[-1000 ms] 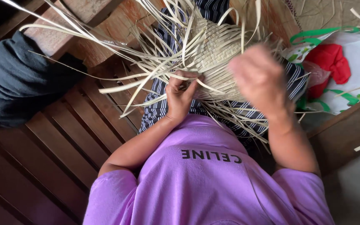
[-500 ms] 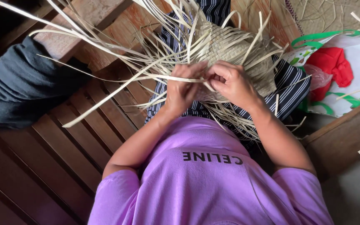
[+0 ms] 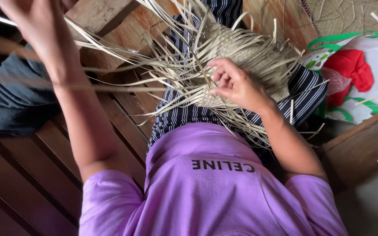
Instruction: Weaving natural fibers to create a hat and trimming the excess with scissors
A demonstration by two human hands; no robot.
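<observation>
Plainly light and pliant, the half-woven mat is pinned by the right hand; a thin strip, best pinched near its end, is clamped in the left hand at ten o'clock.

The woven mat and its loose strips are pale straw-beige, the mat in a small checked plait. Under it lie trousers striped navy and white. The shirt is plain purple with dark lettering. The slatted bench is reddish brown; a grey cloth lies at its left edge. At the right edge, a bag shows white, green and red.
</observation>
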